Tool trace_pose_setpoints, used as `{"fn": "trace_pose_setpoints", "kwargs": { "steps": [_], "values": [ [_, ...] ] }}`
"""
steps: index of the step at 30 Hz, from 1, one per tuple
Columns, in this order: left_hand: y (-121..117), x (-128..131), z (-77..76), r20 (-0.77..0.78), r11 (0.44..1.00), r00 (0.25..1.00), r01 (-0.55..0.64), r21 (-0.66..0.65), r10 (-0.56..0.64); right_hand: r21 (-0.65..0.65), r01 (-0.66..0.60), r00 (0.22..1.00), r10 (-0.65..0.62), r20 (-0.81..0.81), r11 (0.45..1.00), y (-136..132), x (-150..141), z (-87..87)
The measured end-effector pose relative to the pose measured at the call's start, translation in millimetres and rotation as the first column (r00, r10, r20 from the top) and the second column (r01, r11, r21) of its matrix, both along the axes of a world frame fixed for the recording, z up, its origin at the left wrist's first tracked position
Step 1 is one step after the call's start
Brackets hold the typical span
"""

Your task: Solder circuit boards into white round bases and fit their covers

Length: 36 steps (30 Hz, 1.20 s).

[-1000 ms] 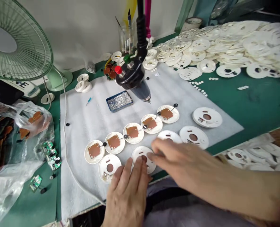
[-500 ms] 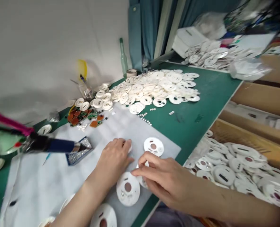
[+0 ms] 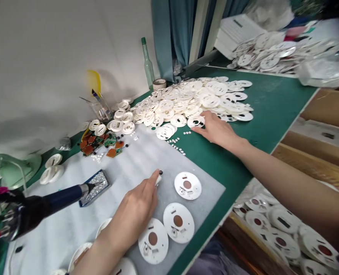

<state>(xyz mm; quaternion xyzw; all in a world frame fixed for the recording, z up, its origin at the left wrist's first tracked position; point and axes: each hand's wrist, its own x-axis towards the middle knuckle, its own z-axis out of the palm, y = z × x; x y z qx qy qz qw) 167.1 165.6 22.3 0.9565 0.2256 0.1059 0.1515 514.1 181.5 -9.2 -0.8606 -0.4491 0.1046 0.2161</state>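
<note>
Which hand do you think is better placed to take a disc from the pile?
Probably the right hand: it touches the white disc pile; the left hand is on the foam sheet.

white plastic discs (image 3: 188,185) lie flat, each centre-holed.

Bright, flat light over everything, its source perhaps overhead, though hard to pin down. Soft grey shadows on the wall (image 3: 40,76) near the glass tumbler (image 3: 100,109). Faint glare on the white discs (image 3: 211,101). Strong wide-angle stretching toward the edges, with the edge of the table (image 3: 275,95) bowed. Slight blur on the plastic bag (image 3: 324,72) at upper right.
</note>
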Motion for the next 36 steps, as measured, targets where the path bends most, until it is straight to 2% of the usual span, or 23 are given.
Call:
{"fn": "trace_pose_setpoints", "kwargs": {
  "steps": [3,6,9,12,14,17,19,20,24,27,30,33,36],
  "values": [
    [3.6,-2.6,-0.4,0.021,0.998,0.999,-0.029,-0.048,0.030,0.027,0.043,0.994,-0.040,-0.098,0.999,-2.4,5.7,-0.7],
    [6.6,-2.2,-1.0,0.036,0.995,0.998,-0.056,-0.080,0.059,0.046,0.029,0.960,-0.015,-0.280,0.999,-12.8,8.5,10.8],
    [8.6,-0.8,-1.0,0.039,0.993,0.997,-0.061,-0.101,0.065,0.066,-0.079,0.884,0.101,-0.457,0.995,-31.7,1.0,28.9],
    [9.1,-0.4,0.2,0.019,0.988,0.995,-0.100,-0.117,0.103,0.073,-0.206,0.804,0.211,-0.556,0.976,-56.8,-9.9,44.3],
    [8.4,-0.3,1.7,0.005,0.987,0.994,-0.106,-0.125,0.107,0.036,-0.268,0.807,0.244,-0.538,0.963,-73.1,-14.0,49.5],
    [6.5,1.8,3.0,-0.014,0.990,0.997,-0.079,-0.119,0.078,-0.046,-0.292,0.932,0.274,-0.236,0.955,-90.7,-14.9,48.0],
    [4.9,5.0,1.9,-0.016,0.993,0.997,-0.072,-0.093,0.071,-0.095,-0.279,0.960,0.276,-0.045,0.956,-96.3,-15.3,41.9],
    [4.1,6.9,0.9,-0.011,0.994,0.997,-0.074,-0.075,0.073,-0.115,-0.271,0.962,0.271,-0.012,0.956,-97.3,-16.5,37.8],
    [1.8,11.9,-2.5,0.027,0.994,0.993,-0.114,-0.007,0.114,-0.151,-0.242,0.970,0.239,-0.040,0.958,-93.7,-28.6,20.1],
    [1.9,9.3,-3.3,0.038,0.993,0.993,-0.115,0.036,0.114,-0.140,-0.248,0.968,0.240,-0.072,0.959,-89.6,-39.7,14.1],
    [1.4,2.9,-7.7,0.028,0.975,1.000,-0.005,0.224,-0.001,-0.100,-0.261,0.960,0.247,-0.133,0.960,-90.0,-47.2,16.4],
    [-0.3,-1.9,-15.9,-0.013,0.906,0.993,0.109,0.409,-0.114,-0.041,-0.251,0.950,0.238,-0.204,0.967,-96.7,-50.3,21.5],
    [-0.4,-1.6,-21.3,0.012,0.909,0.996,0.073,0.411,-0.085,-0.026,-0.253,0.910,0.229,-0.346,0.967,-107.6,-49.8,25.3]
  ]
}}
